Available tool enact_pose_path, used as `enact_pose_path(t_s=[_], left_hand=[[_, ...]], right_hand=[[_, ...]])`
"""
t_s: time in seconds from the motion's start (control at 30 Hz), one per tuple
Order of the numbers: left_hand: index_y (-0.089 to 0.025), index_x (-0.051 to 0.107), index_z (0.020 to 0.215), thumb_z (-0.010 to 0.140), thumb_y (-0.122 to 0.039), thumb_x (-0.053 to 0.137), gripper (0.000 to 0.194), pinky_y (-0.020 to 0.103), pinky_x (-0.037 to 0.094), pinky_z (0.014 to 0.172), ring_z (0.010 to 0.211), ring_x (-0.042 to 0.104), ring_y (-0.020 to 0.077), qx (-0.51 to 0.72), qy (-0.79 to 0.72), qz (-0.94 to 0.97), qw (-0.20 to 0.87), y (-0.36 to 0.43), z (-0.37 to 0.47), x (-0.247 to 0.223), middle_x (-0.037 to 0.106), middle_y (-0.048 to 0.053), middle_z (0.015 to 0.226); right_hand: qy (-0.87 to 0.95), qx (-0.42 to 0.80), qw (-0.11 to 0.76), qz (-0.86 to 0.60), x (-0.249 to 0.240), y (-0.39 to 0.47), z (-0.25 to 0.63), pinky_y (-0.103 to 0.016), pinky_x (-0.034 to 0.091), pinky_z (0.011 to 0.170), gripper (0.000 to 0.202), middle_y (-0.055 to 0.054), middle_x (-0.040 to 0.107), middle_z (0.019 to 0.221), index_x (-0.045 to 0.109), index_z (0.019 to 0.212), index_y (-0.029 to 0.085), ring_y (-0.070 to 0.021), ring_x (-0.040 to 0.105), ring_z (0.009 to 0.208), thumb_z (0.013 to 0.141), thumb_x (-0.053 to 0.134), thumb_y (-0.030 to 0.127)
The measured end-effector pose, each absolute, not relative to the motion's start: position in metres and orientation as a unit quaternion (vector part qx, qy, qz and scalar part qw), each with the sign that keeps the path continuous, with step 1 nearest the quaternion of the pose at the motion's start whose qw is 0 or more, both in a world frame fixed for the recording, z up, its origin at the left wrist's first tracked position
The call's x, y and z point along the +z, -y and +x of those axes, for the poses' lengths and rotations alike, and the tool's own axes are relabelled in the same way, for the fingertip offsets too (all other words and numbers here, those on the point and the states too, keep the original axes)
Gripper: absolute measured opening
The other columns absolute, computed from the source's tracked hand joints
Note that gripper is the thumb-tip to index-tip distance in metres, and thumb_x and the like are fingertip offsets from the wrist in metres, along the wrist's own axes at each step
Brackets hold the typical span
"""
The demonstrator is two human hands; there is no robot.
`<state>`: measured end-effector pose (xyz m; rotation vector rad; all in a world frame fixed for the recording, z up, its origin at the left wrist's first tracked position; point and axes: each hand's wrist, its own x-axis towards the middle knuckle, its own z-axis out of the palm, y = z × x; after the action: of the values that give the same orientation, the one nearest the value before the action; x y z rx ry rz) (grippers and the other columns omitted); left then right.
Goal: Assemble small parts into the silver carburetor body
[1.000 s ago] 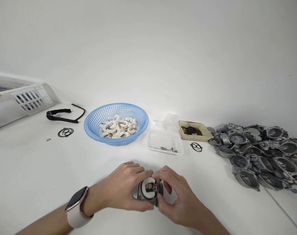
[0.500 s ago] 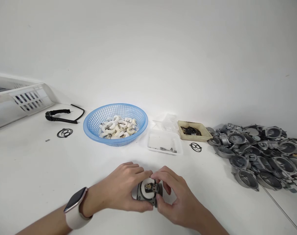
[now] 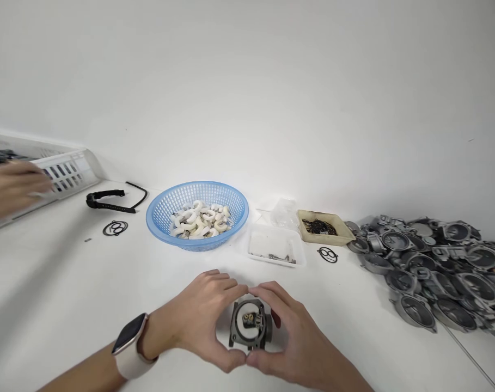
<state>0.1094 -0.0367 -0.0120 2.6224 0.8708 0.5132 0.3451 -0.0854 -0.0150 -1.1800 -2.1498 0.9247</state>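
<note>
My left hand (image 3: pixel 208 318) and my right hand (image 3: pixel 298 337) curve around a grey metal carburetor body (image 3: pixel 233 333) from either side. Its open face points up, showing a white float (image 3: pixel 241 316) and small brass jets (image 3: pixel 248 319) inside. Both index fingertips meet at its far edge. The thumb tips come together by its near edge, so the body sits between thumbs and fingers; how firmly they press cannot be told. A smartwatch (image 3: pixel 129 337) is on my left wrist.
A blue basket (image 3: pixel 157 231) holds white floats; right of it stand a white tray (image 3: pixel 267 239) with small metal pins and a beige tray (image 3: pixel 347 235) of black gaskets. Carburetor bowls (image 3: pixel 422 272) pile up at right. Another person's hand (image 3: pixel 16 188) is over a white crate (image 3: pixel 81 169).
My thumbs have slid to the near edge, and my right fingers have left the float's hinge area. Another person's hand has come in at the left. The view has shifted slightly.
</note>
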Motion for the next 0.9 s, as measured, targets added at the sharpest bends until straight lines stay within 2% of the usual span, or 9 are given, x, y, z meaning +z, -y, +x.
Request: enact_pose_path(t_s=[0.1,0.2,0.4,0.7,0.83,0.9], left_hand=[[-0.023,0.058,0.083,0.060,-0.059,0.071,0.044,0.035,0.036,0.060,0.060,0.049,0.0201,0.212,-0.297,0.919,0.147,0.035,0.106,-0.011,0.058,0.000,0.068],[-0.022,0.061,0.083,0.071,-0.056,0.064,0.036,0.035,0.035,0.058,0.058,0.050,0.0205,0.260,-0.285,0.915,0.119,0.034,0.103,-0.012,0.060,0.003,0.068],[-0.022,0.064,0.086,0.081,-0.063,0.058,0.042,0.036,0.034,0.054,0.053,0.052,0.0208,0.289,-0.275,0.914,0.069,0.033,0.105,-0.018,0.060,0.004,0.063],[-0.022,0.064,0.079,0.078,-0.065,0.063,0.043,0.035,0.039,0.053,0.050,0.055,0.0202,0.279,-0.301,0.911,0.039,0.030,0.109,-0.026,0.059,0.002,0.057],[-0.023,0.065,0.076,0.075,-0.068,0.069,0.045,0.033,0.043,0.059,0.055,0.059,0.0194,0.271,-0.372,0.886,0.047,0.020,0.097,-0.005,0.061,0.001,0.059],[-0.023,0.066,0.079,0.084,-0.064,0.065,0.042,0.031,0.044,0.063,0.063,0.064,0.0196,0.291,-0.442,0.848,0.039,0.008,0.071,0.015,0.067,0.002,0.068]], right_hand=[[0.799,0.328,0.225,-0.451,-0.013,0.086,0.343,-0.035,0.056,0.088,0.080,-0.004,0.062,0.132,0.056,0.139,0.031,-0.0242,0.068,0.104,0.067,0.090,0.030],[0.811,0.304,0.211,-0.452,-0.014,0.087,0.340,-0.033,0.055,0.079,0.066,-0.001,0.065,0.121,0.058,0.132,0.030,-0.0218,0.069,0.093,0.071,0.082,0.024],[0.820,0.273,0.227,-0.448,-0.025,0.089,0.335,-0.032,0.053,0.071,0.058,0.000,0.065,0.109,0.055,0.125,0.029,-0.0195,0.067,0.081,0.070,0.071,0.018],[0.830,0.246,0.209,-0.455,-0.032,0.086,0.335,-0.033,0.057,0.075,0.066,-0.002,0.067,0.119,0.054,0.134,0.031,-0.0220,0.072,0.086,0.070,0.069,0.020],[0.821,0.256,0.211,-0.465,-0.039,0.085,0.338,-0.034,0.059,0.083,0.070,-0.003,0.068,0.126,0.056,0.139,0.034,-0.0247,0.074,0.098,0.071,0.073,0.022],[0.819,0.253,0.225,-0.463,-0.044,0.084,0.339,-0.032,0.060,0.084,0.073,-0.003,0.069,0.128,0.057,0.141,0.036,-0.0255,0.074,0.100,0.071,0.075,0.023]])
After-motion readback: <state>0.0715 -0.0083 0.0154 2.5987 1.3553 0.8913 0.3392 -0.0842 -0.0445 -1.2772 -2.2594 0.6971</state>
